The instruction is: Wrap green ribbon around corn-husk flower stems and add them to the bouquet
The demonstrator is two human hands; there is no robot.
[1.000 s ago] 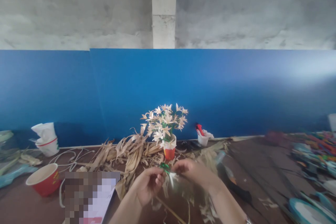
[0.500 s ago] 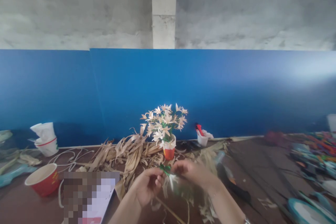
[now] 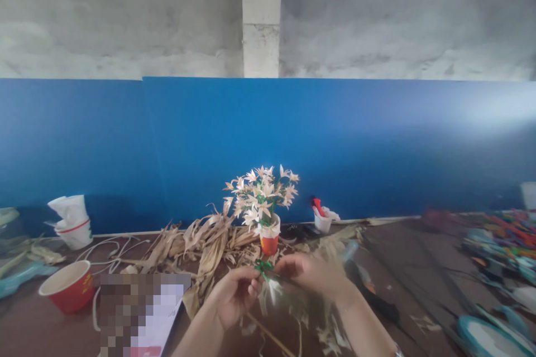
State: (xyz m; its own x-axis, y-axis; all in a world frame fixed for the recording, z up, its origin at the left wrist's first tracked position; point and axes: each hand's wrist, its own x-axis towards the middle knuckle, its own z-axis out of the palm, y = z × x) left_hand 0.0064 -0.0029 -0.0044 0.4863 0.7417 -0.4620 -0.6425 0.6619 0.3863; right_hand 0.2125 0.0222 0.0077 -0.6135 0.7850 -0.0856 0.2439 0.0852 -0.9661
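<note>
My left hand (image 3: 235, 297) pinches a small handmade flower between thumb and fingers. Its green wrapped part (image 3: 263, 268) sits at the fingertips, and its white petals (image 3: 274, 291) hang downward. Close on the right, my right hand (image 3: 305, 274) has its fingers pressed together beside the green part; what they grip is blurred and partly hidden. Just beyond both hands stands a red-and-white paper cup (image 3: 270, 244) filled with pale, star-shaped flowers (image 3: 263, 195) on green stems.
Dry corn husks (image 3: 213, 245) lie behind my left hand. Left are a red paper bowl (image 3: 69, 287), a white cup (image 3: 74, 233) and a partly pixelated phone (image 3: 161, 318). Right are a small white cup (image 3: 322, 222), a teal-rimmed roll (image 3: 481, 334) and colourful bits (image 3: 511, 234).
Between my fingertips the flower has turned slightly, showing more of its green part. The green blur under my right hand is gone. Both hands stay almost in place.
</note>
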